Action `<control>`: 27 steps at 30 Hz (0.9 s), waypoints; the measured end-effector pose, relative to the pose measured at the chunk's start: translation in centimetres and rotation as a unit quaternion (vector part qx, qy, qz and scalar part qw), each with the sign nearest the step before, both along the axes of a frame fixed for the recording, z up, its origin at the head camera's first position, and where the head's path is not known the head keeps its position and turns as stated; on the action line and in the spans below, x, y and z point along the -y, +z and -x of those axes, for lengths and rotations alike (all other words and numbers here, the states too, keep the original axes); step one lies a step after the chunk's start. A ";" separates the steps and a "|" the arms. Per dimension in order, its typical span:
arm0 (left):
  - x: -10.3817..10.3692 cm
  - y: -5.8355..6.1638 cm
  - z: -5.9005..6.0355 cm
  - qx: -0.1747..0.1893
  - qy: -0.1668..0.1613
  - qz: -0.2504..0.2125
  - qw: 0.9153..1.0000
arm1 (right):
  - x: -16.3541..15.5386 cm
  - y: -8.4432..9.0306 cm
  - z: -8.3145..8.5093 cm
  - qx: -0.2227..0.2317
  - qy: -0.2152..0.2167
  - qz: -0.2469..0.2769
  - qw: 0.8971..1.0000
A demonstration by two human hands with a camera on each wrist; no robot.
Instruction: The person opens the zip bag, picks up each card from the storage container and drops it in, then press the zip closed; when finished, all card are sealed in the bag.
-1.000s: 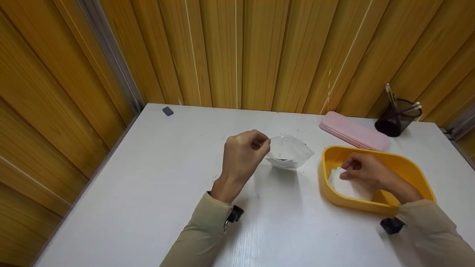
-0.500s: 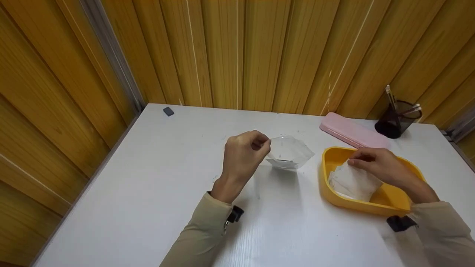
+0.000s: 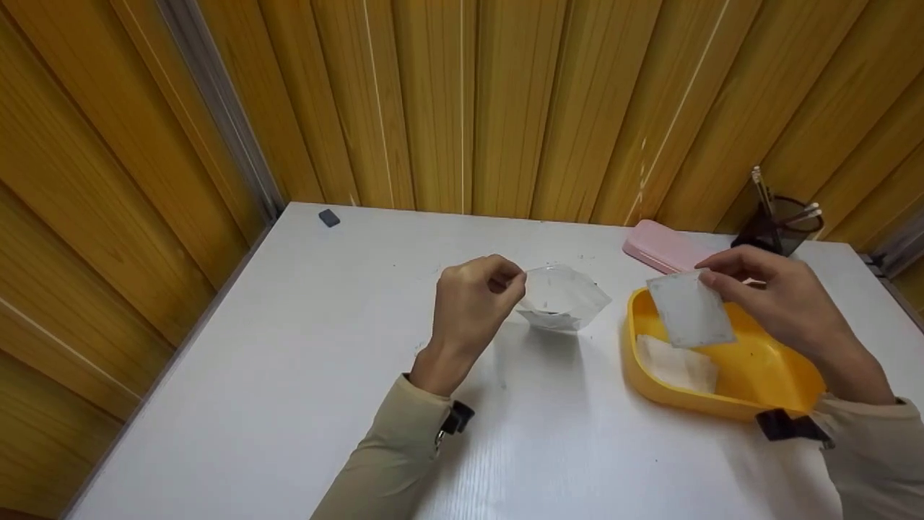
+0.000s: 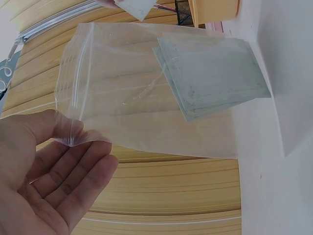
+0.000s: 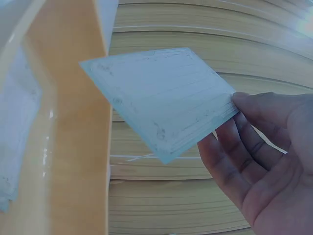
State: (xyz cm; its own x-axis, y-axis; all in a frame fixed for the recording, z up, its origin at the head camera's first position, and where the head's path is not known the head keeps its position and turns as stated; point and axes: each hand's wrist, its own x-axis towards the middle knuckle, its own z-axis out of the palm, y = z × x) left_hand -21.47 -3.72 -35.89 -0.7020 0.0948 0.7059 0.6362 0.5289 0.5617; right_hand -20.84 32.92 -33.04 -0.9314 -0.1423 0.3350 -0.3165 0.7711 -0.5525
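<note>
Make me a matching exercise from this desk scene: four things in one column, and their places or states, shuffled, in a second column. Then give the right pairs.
Things:
1. clear zip bag
2. single paper card
3. pink case
4. small dark eraser

Places or states:
A. lies alone near the far left corner of the table
B. pinched at its edge by the left hand, with cards already inside
C. held by the right hand above the yellow tray
D. lies flat behind the yellow tray, near the wall

Pairs: 1-B, 2-C, 3-D, 4-A
</note>
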 end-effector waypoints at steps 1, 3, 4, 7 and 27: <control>0.0 0.0 0.0 0.001 0.001 -0.001 1.000 | 0.2 0.1 -0.1 -0.007 -0.001 0.004 1.000; 0.0 0.1 -0.1 0.002 0.001 -0.001 1.000 | 0.5 0.4 -0.2 -0.020 -0.005 0.014 1.000; 0.0 0.1 -0.1 0.003 0.000 -0.002 1.000 | 0.7 0.4 -0.3 -0.028 -0.008 0.022 0.999; 0.0 0.2 -0.1 0.005 0.001 0.001 1.000 | 1.5 0.7 -0.6 -0.056 -0.019 0.054 0.997; -0.2 0.3 -0.3 0.005 0.000 0.006 1.000 | 9.2 2.8 -4.2 -0.247 -0.013 0.270 0.931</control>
